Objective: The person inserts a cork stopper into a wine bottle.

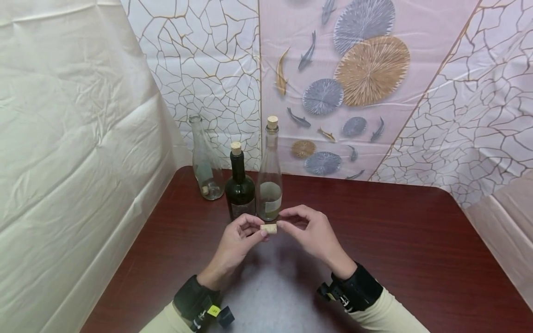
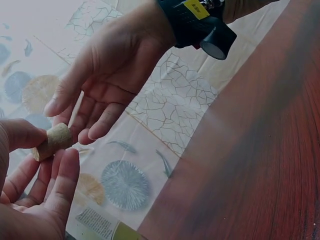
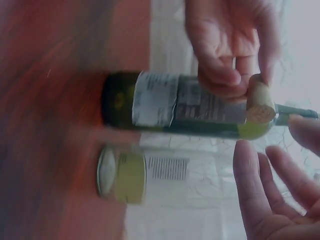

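My left hand (image 1: pixel 233 243) pinches a short tan cork (image 1: pixel 269 228) between thumb and fingers, lying about level above the table. Facing it from the other side, my right hand (image 1: pixel 319 237) has thumb and forefinger spread near the cork's free end. In the right wrist view a gap shows between those right fingers (image 3: pixel 246 167) and the cork (image 3: pixel 261 109). Just beyond the hands stand a dark green bottle (image 1: pixel 240 188) and a clear bottle (image 1: pixel 270 175), each with a cork in its mouth.
Behind to the left is another clear bottle (image 1: pixel 207 162), uncorked, with a small cork piece (image 1: pixel 205 190) inside near its base. The reddish-brown table (image 1: pixel 395 240) ends at a patterned cloth backdrop (image 1: pixel 216 60). A pale cloth (image 1: pixel 75 138) hangs at the left.
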`<state>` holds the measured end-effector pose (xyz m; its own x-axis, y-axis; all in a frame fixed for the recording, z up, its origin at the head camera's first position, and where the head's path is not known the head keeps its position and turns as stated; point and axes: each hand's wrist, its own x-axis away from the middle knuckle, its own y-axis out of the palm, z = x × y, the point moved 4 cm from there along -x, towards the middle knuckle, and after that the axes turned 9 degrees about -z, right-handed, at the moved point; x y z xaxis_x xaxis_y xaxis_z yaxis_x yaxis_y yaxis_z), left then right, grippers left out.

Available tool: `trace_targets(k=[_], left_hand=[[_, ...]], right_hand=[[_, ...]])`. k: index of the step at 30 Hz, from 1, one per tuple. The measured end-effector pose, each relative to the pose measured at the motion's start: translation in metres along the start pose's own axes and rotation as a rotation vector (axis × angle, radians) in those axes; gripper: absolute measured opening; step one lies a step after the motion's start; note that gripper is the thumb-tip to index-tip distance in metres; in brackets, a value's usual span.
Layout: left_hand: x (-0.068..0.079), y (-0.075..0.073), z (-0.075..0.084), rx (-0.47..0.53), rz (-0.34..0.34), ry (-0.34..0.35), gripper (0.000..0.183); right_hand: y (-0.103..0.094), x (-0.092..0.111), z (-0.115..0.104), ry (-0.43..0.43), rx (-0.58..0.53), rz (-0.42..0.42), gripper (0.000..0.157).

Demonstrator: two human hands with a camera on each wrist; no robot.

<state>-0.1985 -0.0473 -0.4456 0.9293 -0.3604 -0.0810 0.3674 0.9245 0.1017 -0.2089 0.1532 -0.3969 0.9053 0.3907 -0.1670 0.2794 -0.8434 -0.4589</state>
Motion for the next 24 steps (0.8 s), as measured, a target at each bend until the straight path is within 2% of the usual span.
trace_targets(k=[6, 11, 16, 21, 24], left_hand=[[0.001, 0.003, 0.007, -0.021, -0.026, 0.045, 0.030], [0.001, 0.003, 0.010, -0.066, -0.031, 0.084, 0.029], [0.001, 0.002, 0.010, -0.100, -0.032, 0.103, 0.029], [-0.001, 0.001, 0.008, -0.103, -0.025, 0.104, 0.028], [-0.001, 0.001, 0.007, -0.107, -0.021, 0.104, 0.027]], right_hand=[[0.004, -0.002, 0.013, 0.247, -0.346, -0.087, 0.040], [0.012, -0.001, 0.017, 0.335, -0.563, -0.124, 0.046], [0.014, -0.001, 0.018, 0.329, -0.635, -0.162, 0.049], [0.015, 0.000, 0.018, 0.346, -0.631, -0.190, 0.054], [0.016, 0.000, 0.018, 0.355, -0.629, -0.198, 0.052]])
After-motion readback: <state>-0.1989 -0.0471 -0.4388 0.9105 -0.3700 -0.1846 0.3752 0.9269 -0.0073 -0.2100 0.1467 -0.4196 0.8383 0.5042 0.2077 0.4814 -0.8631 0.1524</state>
